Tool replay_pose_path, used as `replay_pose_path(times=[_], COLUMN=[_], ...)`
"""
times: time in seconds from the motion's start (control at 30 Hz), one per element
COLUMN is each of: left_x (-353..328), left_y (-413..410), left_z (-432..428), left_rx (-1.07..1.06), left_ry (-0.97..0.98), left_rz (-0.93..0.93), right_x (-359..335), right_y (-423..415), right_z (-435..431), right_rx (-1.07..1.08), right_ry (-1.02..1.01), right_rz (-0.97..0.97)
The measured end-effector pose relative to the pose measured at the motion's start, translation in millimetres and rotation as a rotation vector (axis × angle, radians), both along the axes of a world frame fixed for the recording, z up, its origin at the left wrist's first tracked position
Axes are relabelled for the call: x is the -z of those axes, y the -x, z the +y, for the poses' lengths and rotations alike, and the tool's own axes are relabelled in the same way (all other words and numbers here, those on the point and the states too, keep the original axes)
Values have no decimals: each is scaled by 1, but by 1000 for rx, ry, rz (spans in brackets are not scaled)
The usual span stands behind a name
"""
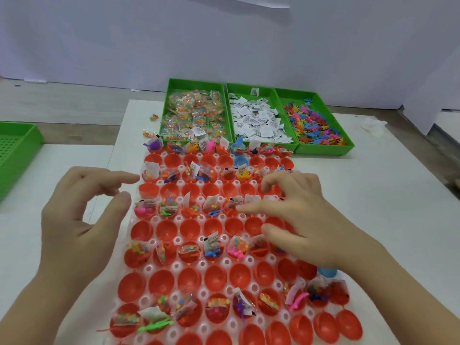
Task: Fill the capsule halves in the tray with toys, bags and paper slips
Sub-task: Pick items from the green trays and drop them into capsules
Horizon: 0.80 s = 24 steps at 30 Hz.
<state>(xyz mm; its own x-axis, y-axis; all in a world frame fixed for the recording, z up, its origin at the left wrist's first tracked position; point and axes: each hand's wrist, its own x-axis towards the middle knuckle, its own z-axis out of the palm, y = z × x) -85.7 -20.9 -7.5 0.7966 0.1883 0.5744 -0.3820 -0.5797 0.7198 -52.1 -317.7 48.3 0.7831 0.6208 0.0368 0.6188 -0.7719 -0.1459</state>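
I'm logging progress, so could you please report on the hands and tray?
Left hand open, beside tray. Right hand over tray's right side, grip unclear. Alternate capsule rows filled, others empty. Nothing blocking the bins.

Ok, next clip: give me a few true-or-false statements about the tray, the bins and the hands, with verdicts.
1. Three green bins stand side by side behind the tray. True.
2. The middle bin holds the toys. False: it holds paper slips; the toys lie in the right-hand bin.
3. Every capsule half is filled. False: rows of empty halves alternate with filled rows.
4. The left hand holds nothing. True.
5. A blue capsule half sits among the red ones. True.
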Motion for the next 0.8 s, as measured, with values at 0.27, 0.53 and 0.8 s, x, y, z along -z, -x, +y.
replay_pose_path(times=[0.27,0.53,0.8], left_x=[-1,0,13], left_y=[2,3,-2], left_z=[-6,-9,-2], left_rx=[-5,1,25], left_ry=[17,15,116], left_rz=[28,46,120], right_x=[6,7,10], right_y=[1,1,12], right_z=[-22,-19,-49], right_rx=[88,69,167], right_ry=[52,120,-109], right_rz=[28,39,57])
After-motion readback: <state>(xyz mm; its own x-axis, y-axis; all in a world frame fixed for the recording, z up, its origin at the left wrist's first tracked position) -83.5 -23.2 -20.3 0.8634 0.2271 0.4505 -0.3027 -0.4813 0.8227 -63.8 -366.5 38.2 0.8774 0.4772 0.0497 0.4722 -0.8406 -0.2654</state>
